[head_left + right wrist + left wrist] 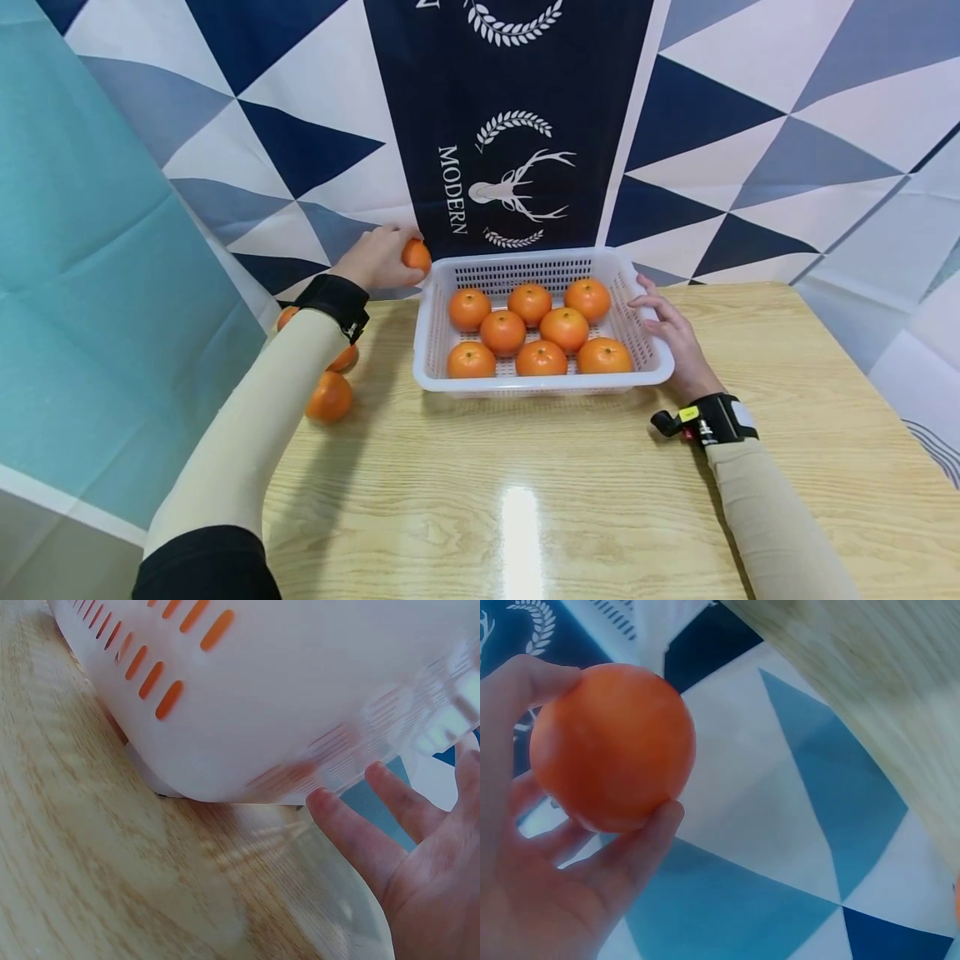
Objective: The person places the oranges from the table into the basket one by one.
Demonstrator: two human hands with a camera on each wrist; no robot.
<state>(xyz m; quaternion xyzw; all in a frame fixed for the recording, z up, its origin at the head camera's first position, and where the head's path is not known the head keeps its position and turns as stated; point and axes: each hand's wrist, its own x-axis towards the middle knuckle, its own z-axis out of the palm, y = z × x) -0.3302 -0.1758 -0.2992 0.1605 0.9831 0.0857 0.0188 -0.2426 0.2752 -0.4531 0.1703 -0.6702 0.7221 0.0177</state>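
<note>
1 orange (615, 746) in left hand (377, 260), basket (495, 385) of 8 beside right hand (678, 343)

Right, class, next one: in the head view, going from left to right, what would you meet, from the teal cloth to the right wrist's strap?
Teal cloth → front loose orange → left hand → held orange → white basket of oranges → right hand → black right wrist strap.

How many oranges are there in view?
12 oranges: eight in the basket, one in the left hand, three on the table by the left arm. The arm may hide more.
</note>
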